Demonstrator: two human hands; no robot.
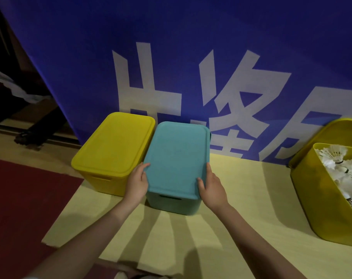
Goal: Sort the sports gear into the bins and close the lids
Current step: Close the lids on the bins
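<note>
A teal bin (172, 204) stands on the floor in the middle, covered by its teal lid (177, 158). My left hand (138, 183) grips the lid's near left edge and my right hand (211, 186) grips its near right edge. Touching the teal bin on the left is a yellow bin (98, 182) with its yellow lid (114, 143) on. At the far right an open yellow bin (320, 208) holds several white shuttlecocks (340, 168). What is inside the two covered bins is hidden.
A blue banner (191, 57) with large white characters rises right behind the bins. A second yellow lid (312, 146) leans behind the open bin. The floor is pale yellow (241, 198), with a dark red area (20, 208) at the left.
</note>
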